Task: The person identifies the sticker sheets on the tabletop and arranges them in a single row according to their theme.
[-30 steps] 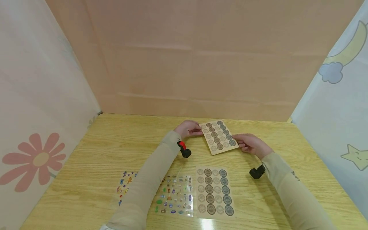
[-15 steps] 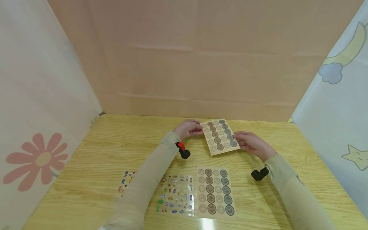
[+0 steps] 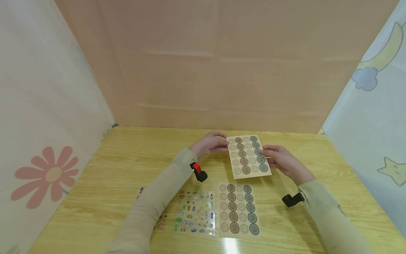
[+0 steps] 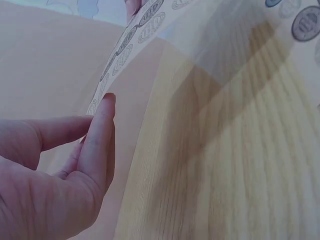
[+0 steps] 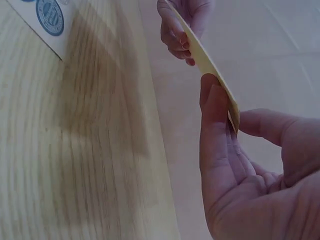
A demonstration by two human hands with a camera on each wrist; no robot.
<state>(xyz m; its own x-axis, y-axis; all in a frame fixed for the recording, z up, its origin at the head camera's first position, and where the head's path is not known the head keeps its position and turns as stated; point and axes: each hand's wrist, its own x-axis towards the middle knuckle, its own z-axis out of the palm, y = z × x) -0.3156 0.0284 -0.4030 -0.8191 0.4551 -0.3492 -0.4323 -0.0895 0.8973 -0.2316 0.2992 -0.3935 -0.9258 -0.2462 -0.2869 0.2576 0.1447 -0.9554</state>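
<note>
Left hand (image 3: 207, 144) first: thumb and fingers (image 4: 102, 130) are pinched on the left edge of a kraft sticker sheet (image 3: 249, 155), and the left wrist view shows that edge caught right at the fingertips. Over on the other side, the right hand (image 3: 282, 160) clamps the sheet's right edge, thumb on top and fingers underneath, as the right wrist view shows with the card seen edge-on (image 5: 210, 65). So the sheet is held between both hands, lifted clear of the worktop (image 3: 104, 169) and casting a shadow on the wood, above the middle and nearer the back edge than the front.

Moving outward, a second kraft sheet (image 3: 238, 209) of round stickers lies flat towards the front edge, just below the held one. Touching its left side is a clear sheet of small coloured stickers (image 3: 194, 212), and a further sheet of little stickers (image 3: 150, 211) is mostly hidden under the left sleeve.

My read: this is the carrying-and-squaring step, with the sheet being lined up in the air. A tidy next move would call for keeping both edge pinches level so the card does not bow, then lowering it flat, aligned with the sheet below and not overlapping it.
</note>
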